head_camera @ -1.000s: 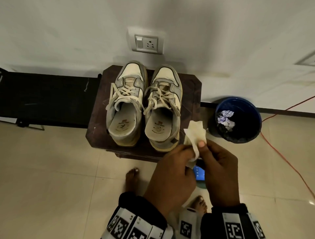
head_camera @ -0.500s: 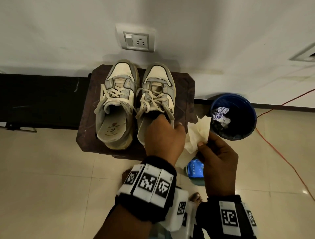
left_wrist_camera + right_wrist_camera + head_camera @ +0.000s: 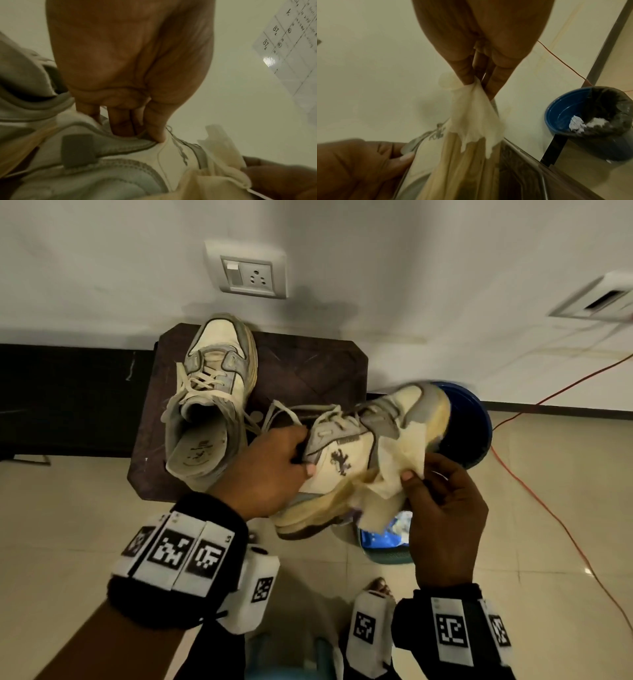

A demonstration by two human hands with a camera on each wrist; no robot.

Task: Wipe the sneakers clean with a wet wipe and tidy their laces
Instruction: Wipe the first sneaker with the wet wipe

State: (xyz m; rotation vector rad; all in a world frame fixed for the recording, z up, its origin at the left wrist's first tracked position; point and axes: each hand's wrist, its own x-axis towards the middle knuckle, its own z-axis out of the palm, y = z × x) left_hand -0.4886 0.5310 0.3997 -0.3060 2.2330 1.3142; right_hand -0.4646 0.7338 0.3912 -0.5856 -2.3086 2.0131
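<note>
Left to right: one sneaker (image 3: 209, 402) stands on the dark worktop (image 3: 308, 371), toe toward the far wall. My left hand (image 3: 263, 470), its grip curled over the collar with fingers inside, holds the second sneaker (image 3: 356, 453) lifted off the worktop, on its side, toe pointing right. My right hand (image 3: 445, 508) pinches the wipe (image 3: 397, 470) against that sneaker's side. Far right on the floor stands a blue bin (image 3: 469, 433).
</note>
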